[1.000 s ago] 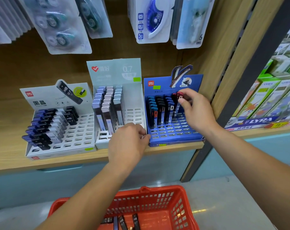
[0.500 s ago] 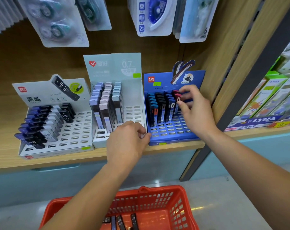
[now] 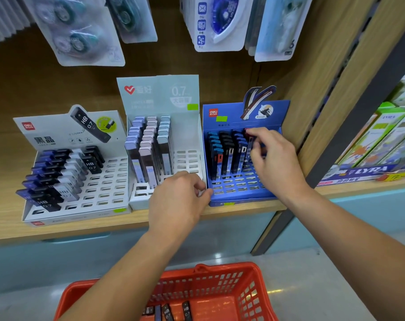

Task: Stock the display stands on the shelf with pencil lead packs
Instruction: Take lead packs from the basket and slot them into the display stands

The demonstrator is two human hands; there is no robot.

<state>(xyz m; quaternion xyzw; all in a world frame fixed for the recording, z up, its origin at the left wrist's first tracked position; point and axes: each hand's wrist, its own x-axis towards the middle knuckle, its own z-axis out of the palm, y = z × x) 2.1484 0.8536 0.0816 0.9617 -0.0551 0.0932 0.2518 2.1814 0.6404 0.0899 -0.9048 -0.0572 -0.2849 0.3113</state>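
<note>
Right hand [image 3: 275,158]: reaching into the back right of the blue display stand [image 3: 238,189], thumb and fingers closed in a narrow pinch on a red-capped lead pack [image 3: 249,138].
Red-capped lead pack: upright in the back rows of the fourth column, just beside the blue-capped ones.
Left hand [image 3: 180,195]: knuckles up at the shelf edge, fingers curled, thumb tip on the blue stand's front left corner, gripping it there.
Blue display stand: rightmost of three on the wooden shelf [image 3: 81,225], hard against the side panel. Four columns of upright packs [image 3: 227,154] fill its back rows; the front slots show bare.
Middle stand [image 3: 159,96]: white, card marked 0.7, touching the blue one. Three columns of pale packs [image 3: 148,147] stand on its left; slots on its right are open.
Left stand [image 3: 104,188]: grey-white, card marked HB 0.7, with dark and purple packs [image 3: 57,177] leaning in rows on its left half.
Basket [image 3: 250,295]: red plastic, on the floor below the arms, a few dark HB packs [image 3: 166,312] lying in it.
Above: correction tape blister cards [image 3: 220,22] hang from the back wall.
Next bay, right: green boxes behind a LYRA strip [image 3: 368,170].
</note>
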